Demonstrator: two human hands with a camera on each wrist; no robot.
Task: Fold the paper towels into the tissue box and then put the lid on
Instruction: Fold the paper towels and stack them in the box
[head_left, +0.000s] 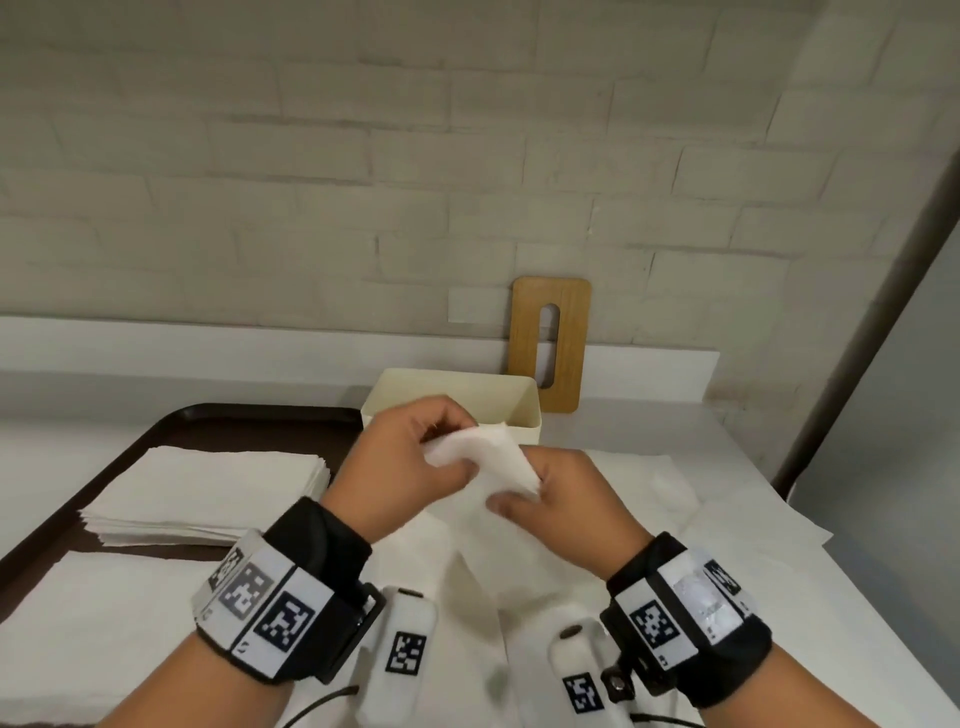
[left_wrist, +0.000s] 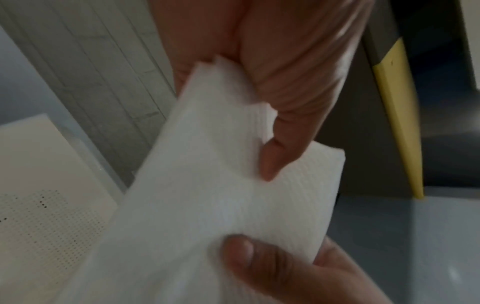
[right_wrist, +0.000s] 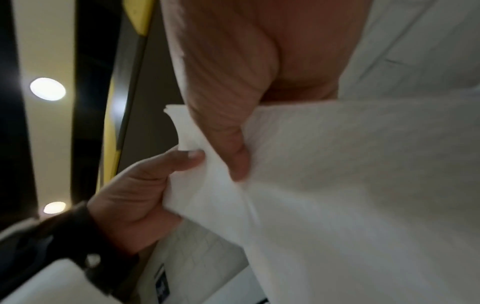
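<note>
A white paper towel hangs lifted above the table, just in front of the cream tissue box, which stands open. My left hand pinches the towel's upper left edge, thumb against curled fingers. My right hand pinches its right edge. The left wrist view shows my thumb pressed on the towel. The right wrist view shows the towel draping down from my pinch. The wooden lid with its slot leans upright against the wall behind the box.
A dark tray at left carries a stack of folded paper towels. More flat towels lie at the front left, and spread sheets cover the table at right. A brick wall stands close behind.
</note>
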